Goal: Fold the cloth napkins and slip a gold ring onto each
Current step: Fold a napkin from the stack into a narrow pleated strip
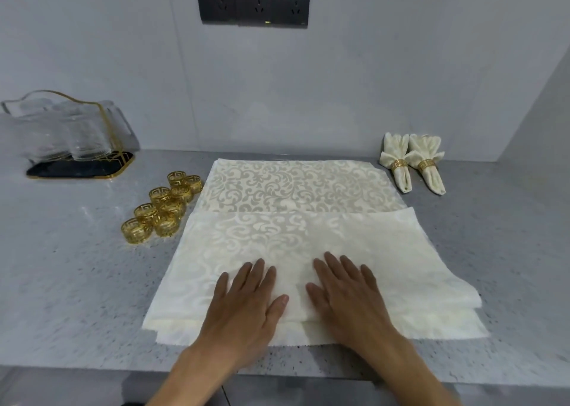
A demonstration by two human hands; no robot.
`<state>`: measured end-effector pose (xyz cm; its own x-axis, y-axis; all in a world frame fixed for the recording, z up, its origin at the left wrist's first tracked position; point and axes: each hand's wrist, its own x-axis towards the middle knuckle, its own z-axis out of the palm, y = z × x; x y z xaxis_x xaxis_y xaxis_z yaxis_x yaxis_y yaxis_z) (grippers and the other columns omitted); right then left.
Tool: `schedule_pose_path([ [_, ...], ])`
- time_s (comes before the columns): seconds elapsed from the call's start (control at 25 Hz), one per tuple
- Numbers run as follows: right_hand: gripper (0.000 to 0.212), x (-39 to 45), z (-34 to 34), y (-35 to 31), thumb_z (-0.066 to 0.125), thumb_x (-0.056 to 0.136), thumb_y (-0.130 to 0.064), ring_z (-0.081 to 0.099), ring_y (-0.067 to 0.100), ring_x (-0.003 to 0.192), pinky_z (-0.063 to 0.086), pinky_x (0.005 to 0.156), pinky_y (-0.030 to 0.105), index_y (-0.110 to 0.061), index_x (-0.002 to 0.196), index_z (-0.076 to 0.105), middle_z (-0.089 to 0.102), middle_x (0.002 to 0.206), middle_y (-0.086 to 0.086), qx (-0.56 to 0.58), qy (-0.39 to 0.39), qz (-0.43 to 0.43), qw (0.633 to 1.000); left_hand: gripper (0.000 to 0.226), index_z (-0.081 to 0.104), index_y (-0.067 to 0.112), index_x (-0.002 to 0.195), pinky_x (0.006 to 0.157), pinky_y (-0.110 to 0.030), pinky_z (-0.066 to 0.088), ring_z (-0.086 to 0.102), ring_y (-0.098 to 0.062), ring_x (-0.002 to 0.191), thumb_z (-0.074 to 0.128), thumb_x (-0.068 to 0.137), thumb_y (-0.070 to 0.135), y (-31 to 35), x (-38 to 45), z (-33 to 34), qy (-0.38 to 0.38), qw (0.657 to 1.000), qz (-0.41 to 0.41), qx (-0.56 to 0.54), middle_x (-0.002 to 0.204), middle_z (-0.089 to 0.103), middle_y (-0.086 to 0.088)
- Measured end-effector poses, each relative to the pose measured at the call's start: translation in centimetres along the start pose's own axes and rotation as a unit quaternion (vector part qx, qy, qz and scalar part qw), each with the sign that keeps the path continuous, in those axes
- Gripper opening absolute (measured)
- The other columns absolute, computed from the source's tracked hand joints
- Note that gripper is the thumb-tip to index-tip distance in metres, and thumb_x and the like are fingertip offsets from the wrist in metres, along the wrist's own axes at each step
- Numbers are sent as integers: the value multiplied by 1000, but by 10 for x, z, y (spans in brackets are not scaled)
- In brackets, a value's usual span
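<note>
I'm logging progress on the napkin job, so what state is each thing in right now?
Napkin: spread on the counter, near half folded over.
Left hand: flat, pressing the napkin.
Right hand: flat, pressing the napkin.
Finished napkins: two, folded, ringed.
Loose gold rings: clustered, unused.
Glass trays: stacked.

A grey speckled countertop [77,266] carries everything. A cream damask napkin stack [296,186] lies spread on it, the top napkin [308,245] folded toward the near edge, directly under the fingers [256,270] of both flat hands. Left of the fingertips and a little beyond them sits a cluster of gold rings [162,208]. Far left and well beyond lies a dark gold-edged tray [80,168] bearing clear glassware. Right of the fingers and beyond rest 2 finished ringed napkins [413,162], side by side.
</note>
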<state>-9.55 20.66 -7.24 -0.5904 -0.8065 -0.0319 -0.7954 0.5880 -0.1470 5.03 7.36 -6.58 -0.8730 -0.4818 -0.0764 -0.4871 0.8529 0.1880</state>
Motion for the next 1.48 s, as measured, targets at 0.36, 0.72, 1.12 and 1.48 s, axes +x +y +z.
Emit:
schedule_pose_path([
  [0.36, 88, -3, -1, -17, -17, 79, -58, 6, 21, 152, 2, 122, 43, -27, 156, 14, 8, 165, -2, -21, 38, -24, 999, 99, 3, 23, 158, 119, -41, -13, -8, -16, 151, -34, 74, 61, 3, 2, 4, 70, 996, 10, 55, 165, -5, 2],
  [0.72, 74, -4, 9, 5, -9, 87, -68, -17, 20, 150, -8, 121, 47, -37, 154, -14, -20, 162, -8, -17, -12, 40, 999, 63, -19, 38, 152, 120, -44, -14, -31, -12, 144, -1, 96, 59, -12, -1, 16, -3, 999, -37, 12, 157, -31, 13],
  [1.12, 81, -44, -7, 88, -9, 91, -63, 20, 32, 147, 18, 118, 54, -24, 151, 30, 27, 159, 6, -94, 90, 188, 974, 66, -12, 41, 153, 121, -40, -11, -26, -14, 146, 2, 94, 66, -57, -20, 11, 32, 993, -113, -22, 160, -24, 9],
  [1.48, 74, 8, 11, -76, -8, 96, -53, 22, 25, 149, 13, 120, 40, -25, 153, 29, 21, 162, 3, -20, 54, -120, 991, 55, 14, 27, 157, 123, -39, -1, 1, -17, 152, 11, 105, 44, -63, -23, -8, 104, 986, -107, -78, 165, 8, 2],
])
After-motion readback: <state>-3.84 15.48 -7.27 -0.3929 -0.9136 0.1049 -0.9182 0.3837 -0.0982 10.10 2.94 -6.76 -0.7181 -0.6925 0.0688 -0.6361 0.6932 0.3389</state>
